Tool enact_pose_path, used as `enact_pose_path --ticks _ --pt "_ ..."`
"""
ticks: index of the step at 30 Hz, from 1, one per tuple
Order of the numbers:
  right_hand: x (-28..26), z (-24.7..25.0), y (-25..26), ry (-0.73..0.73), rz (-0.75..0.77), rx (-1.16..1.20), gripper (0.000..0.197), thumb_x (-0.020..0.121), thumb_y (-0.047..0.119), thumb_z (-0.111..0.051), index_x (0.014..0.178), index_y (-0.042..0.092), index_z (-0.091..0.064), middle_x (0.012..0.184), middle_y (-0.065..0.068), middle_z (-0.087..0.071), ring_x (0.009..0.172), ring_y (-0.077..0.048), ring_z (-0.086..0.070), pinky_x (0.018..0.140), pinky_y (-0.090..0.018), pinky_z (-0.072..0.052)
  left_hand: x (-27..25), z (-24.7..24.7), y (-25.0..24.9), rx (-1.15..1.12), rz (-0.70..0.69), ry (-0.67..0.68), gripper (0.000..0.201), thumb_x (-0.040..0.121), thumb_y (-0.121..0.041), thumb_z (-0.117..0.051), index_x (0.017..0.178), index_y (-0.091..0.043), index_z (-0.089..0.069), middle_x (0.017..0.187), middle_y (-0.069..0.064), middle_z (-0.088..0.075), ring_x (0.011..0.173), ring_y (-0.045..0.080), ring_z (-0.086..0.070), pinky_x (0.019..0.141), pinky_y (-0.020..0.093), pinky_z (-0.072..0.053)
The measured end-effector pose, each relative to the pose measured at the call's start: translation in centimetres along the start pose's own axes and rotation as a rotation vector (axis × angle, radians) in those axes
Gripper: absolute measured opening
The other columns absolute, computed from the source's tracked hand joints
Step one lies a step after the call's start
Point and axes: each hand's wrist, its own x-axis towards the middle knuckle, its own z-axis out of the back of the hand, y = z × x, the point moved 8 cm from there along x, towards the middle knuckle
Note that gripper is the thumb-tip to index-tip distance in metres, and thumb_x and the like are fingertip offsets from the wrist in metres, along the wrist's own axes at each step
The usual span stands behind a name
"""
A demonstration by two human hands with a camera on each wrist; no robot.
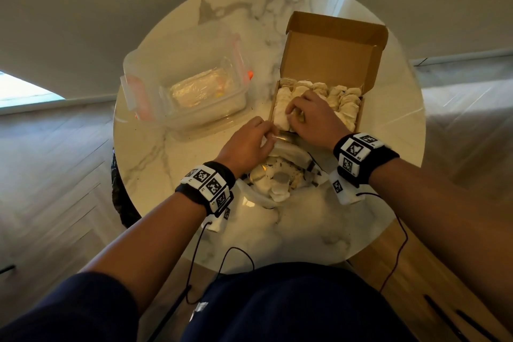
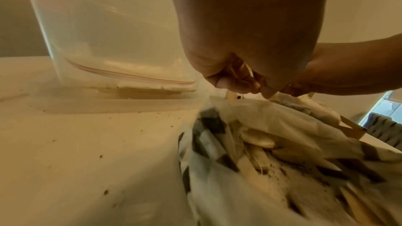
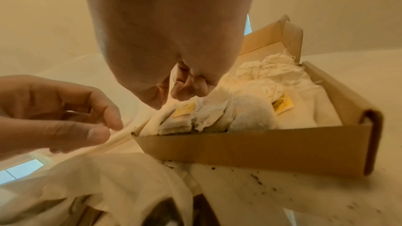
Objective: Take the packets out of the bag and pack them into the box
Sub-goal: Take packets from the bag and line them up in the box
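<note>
An open cardboard box stands at the right of the table, its lid tipped back. Pale tea-bag packets with strings and yellow tags fill it in rows. My right hand is over the box's near left corner, fingers curled onto a packet there. The clear bag lies in front of the box with several packets inside. My left hand pinches the bag's rim just left of the box.
A clear plastic container with orange clips stands to the left, with a zip bag inside. Dark crumbs speckle the round marble table around the bag and box. Wrist-band cables hang off the table's near edge.
</note>
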Motion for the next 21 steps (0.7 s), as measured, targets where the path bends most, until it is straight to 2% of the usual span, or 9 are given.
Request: enact_pose_path --ticks 2,5,8,11,14,18,21 --pt "-0.9 0.0 0.5 0.029 0.014 0.016 0.008 0.091 0.014 -0.062 0.097 0.013 -0.067 0.095 0.001 -0.050 0.082 -0.012 -0.051 0.074 -0.025 -0.044 -1.3 -0.7 -0.6 0.009 -0.059 0.065 0.015 0.094 -0.019 -0.059 0.107 -0.019 -0.065 0.098 -0.007 -0.053 0.077 0.000 -0.048 0.070 0.014 -0.039" --pt "-2.8 -0.3 1.1 0.105 -0.001 0.047 0.009 0.093 0.014 -0.060 0.098 0.015 -0.067 0.094 0.002 -0.051 0.078 -0.007 -0.049 0.072 -0.019 -0.041 -3.8 -2.5 -1.5 0.020 -0.167 0.219 0.021 0.088 -0.011 -0.064 0.108 -0.017 -0.067 0.103 -0.002 -0.056 0.088 0.011 -0.053 0.076 0.028 -0.048" --pt "-4.8 -0.9 1.7 0.164 0.005 0.061 0.010 0.093 0.014 -0.060 0.099 0.014 -0.068 0.096 0.000 -0.054 0.081 -0.012 -0.053 0.075 -0.023 -0.043 -6.1 -4.6 -1.7 0.068 -0.206 0.343 0.030 0.084 -0.022 -0.068 0.114 -0.019 -0.069 0.109 -0.002 -0.059 0.099 0.014 -0.055 0.084 0.030 -0.048" --pt "-6.7 -1.5 1.9 0.181 -0.006 0.058 0.010 0.093 0.015 -0.061 0.099 0.015 -0.069 0.095 -0.001 -0.057 0.079 -0.009 -0.051 0.072 -0.023 -0.040 -7.2 -5.6 -1.4 0.158 -0.145 0.360 0.043 0.082 -0.037 -0.069 0.120 -0.018 -0.067 0.108 0.001 -0.060 0.098 0.019 -0.056 0.083 0.035 -0.049" --pt "-8.3 -2.4 2.0 0.224 -0.030 0.057 0.009 0.091 0.015 -0.062 0.097 0.016 -0.069 0.095 0.001 -0.057 0.082 -0.010 -0.053 0.072 -0.024 -0.042 -7.4 -6.1 -1.1 0.212 -0.100 0.352 0.047 0.084 -0.042 -0.067 0.123 -0.017 -0.066 0.109 0.004 -0.060 0.099 0.022 -0.058 0.084 0.037 -0.049" --pt "-9.8 -3.4 1.8 0.280 -0.041 0.039 0.014 0.089 0.014 -0.062 0.099 0.018 -0.071 0.095 0.005 -0.058 0.085 -0.011 -0.055 0.077 -0.027 -0.046 -7.3 -6.5 -1.3 0.245 -0.117 0.319 0.031 0.092 -0.033 -0.060 0.119 -0.019 -0.069 0.104 0.005 -0.064 0.095 0.023 -0.060 0.081 0.038 -0.050" --pt "-10.4 -3.7 1.6 0.323 -0.068 0.033 0.020 0.089 0.012 -0.061 0.106 0.016 -0.071 0.098 0.009 -0.053 0.088 -0.009 -0.053 0.080 -0.024 -0.044 -6.9 -6.0 -1.6 0.192 -0.109 0.269 0.023 0.098 -0.030 -0.054 0.109 -0.017 -0.071 0.099 0.003 -0.066 0.090 0.018 -0.060 0.080 0.037 -0.050"
